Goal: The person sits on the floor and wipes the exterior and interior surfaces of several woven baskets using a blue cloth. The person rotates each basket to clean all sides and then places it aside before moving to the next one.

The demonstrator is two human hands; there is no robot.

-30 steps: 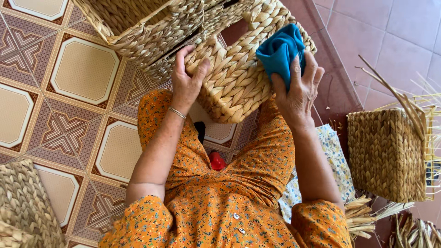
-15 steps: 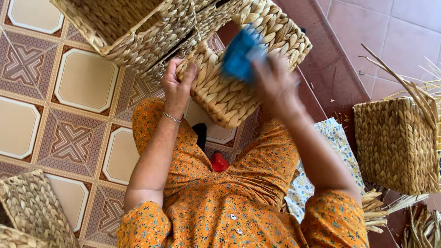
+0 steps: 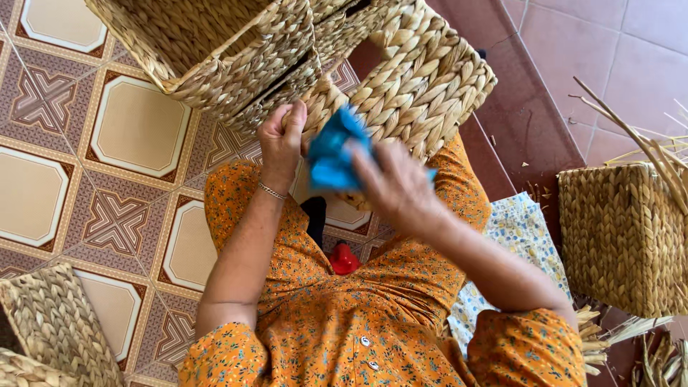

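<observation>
A woven straw basket lies tilted over my lap, its side turned toward me. My left hand grips its near lower edge. My right hand holds a bright blue cloth pressed against the basket's side, close to my left hand. I wear an orange flowered dress, and my knees are drawn up beneath the basket.
A larger open woven basket sits just behind, on the patterned tile floor. Another square basket with loose straw stalks stands at the right on red tiles. More woven pieces lie at bottom left. A small red object rests between my legs.
My right hand has swept the blue cloth from the basket's upper right down and left across its side, toward my left hand. The left hand keeps its grip.
</observation>
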